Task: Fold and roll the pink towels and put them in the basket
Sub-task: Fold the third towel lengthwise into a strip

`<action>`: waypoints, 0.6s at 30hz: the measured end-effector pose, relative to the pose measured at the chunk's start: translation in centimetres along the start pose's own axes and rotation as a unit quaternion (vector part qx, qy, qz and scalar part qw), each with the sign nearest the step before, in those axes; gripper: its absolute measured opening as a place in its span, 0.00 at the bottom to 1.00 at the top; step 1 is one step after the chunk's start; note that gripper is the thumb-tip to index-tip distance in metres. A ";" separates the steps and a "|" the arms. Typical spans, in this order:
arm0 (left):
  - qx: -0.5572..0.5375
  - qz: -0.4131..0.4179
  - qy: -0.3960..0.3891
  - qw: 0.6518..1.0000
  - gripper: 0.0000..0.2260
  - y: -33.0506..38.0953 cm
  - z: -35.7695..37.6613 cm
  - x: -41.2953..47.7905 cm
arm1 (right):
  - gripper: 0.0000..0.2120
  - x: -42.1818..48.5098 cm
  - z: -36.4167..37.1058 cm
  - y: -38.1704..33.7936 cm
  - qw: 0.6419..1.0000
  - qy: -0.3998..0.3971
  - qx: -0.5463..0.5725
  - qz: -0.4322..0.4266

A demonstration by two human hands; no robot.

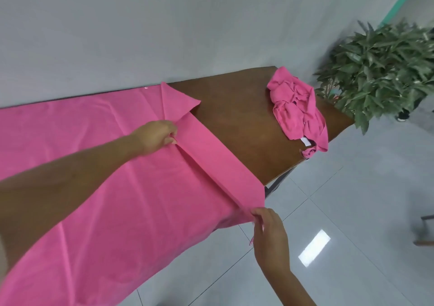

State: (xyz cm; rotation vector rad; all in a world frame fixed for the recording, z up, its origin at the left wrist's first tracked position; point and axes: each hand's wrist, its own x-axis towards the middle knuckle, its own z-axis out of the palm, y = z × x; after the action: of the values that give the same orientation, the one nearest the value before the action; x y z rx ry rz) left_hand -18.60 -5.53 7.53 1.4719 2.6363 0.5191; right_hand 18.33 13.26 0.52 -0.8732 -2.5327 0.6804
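Two hands crease a pink towel [112, 169] spread flat over the table [234, 122], the left hand [156, 136] pinching the folded strip [211, 162] at its far end, the right hand [267, 233] pinching the near corner, each grip closed tight on cloth. Folding looks barely begun; the next turn calls for both ends moving together leftward. A crumpled towel [297, 110] waits at the far right. No basket shows.

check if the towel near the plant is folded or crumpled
Crumpled: the towel lies in a wrinkled heap on the brown table, white tag showing.
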 end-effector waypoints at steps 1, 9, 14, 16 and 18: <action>-0.001 -0.007 0.004 1.000 0.06 -0.1 -0.3 -0.7 | 0.12 -0.4 0.0 -0.2 1.000 -0.004 -0.005 -0.004; 0.006 -0.072 0.046 0.996 0.04 -0.2 -3.9 -6.9 | 0.12 -4.8 -1.7 -3.9 0.988 -0.110 0.106 -0.002; 0.042 -0.097 0.052 0.993 0.04 1.0 -6.2 -11.9 | 0.17 -8.0 -2.9 -6.0 0.971 -0.163 0.169 -0.031; 0.065 -0.103 0.052 0.991 0.03 1.4 -7.3 -14.0 | 0.20 -9.4 -3.0 -6.5 0.967 -0.179 0.173 -0.046; 0.089 -0.109 0.046 0.989 0.02 1.8 -8.5 -16.2 | 0.23 -10.8 -2.9 -6.9 0.963 -0.194 0.179 -0.052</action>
State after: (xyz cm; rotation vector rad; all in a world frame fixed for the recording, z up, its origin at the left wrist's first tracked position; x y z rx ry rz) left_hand -10.36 -20.41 14.55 1.2038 2.9355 0.3482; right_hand 24.49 2.43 4.68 -0.5160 -2.6295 1.3325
